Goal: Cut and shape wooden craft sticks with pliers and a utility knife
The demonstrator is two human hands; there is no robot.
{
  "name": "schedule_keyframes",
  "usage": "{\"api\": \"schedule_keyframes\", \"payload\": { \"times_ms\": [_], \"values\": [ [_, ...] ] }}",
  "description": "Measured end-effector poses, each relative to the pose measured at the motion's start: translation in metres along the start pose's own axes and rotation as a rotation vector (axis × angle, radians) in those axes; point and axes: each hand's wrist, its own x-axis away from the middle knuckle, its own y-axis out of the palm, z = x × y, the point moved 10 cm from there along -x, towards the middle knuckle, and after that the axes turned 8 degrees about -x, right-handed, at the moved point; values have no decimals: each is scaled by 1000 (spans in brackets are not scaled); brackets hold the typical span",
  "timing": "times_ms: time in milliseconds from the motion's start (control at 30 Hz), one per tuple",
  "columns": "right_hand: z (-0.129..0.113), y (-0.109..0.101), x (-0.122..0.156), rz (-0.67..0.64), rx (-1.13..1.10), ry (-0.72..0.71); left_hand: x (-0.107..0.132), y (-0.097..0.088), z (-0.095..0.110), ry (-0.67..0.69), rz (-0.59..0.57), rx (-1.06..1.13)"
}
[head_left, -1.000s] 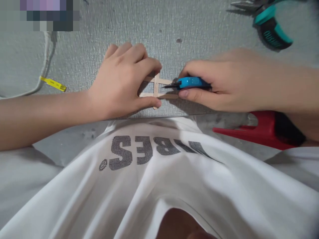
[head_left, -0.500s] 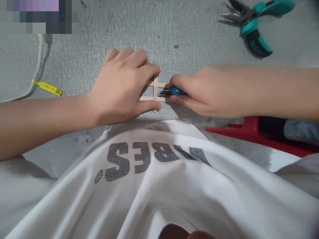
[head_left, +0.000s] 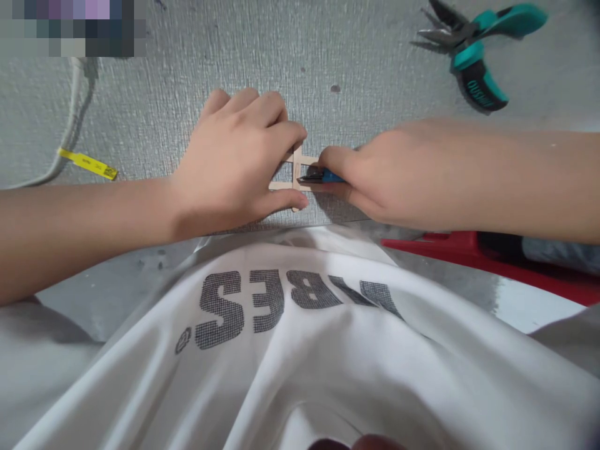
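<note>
A wooden stick frame [head_left: 295, 181] is pinched by the left hand [head_left: 234, 165] at the near edge of the tabletop [head_left: 187, 94]. It is touched by a blue-handled cutter [head_left: 324, 178], enclosed in the grip of the right hand [head_left: 398, 175].

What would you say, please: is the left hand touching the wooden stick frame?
Touching. The head view shows the left hand lying on the wooden stick frame, forefinger over its upper bar and thumb against its lower bar.

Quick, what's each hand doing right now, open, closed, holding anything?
Left hand: closed on the wooden stick frame, pressing it flat.
Right hand: closed on the blue-handled cutter, tip at the frame.
</note>
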Motion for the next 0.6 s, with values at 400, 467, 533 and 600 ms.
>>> {"api": "schedule_keyframes", "payload": {
  "times_ms": [400,467,533,600],
  "values": [
    [5,6,-1,-1,-9,14,-2,6,2,-1,-89,-87],
    [4,9,-1,-13,20,-3,-2,3,2,23,-39,-37],
    [1,10,0,-17,44,-23,-1,-1,3,43,10,3],
    [-1,9,3,-19,51,-27,0,-1,3,43,15,-9]
  ]
}}
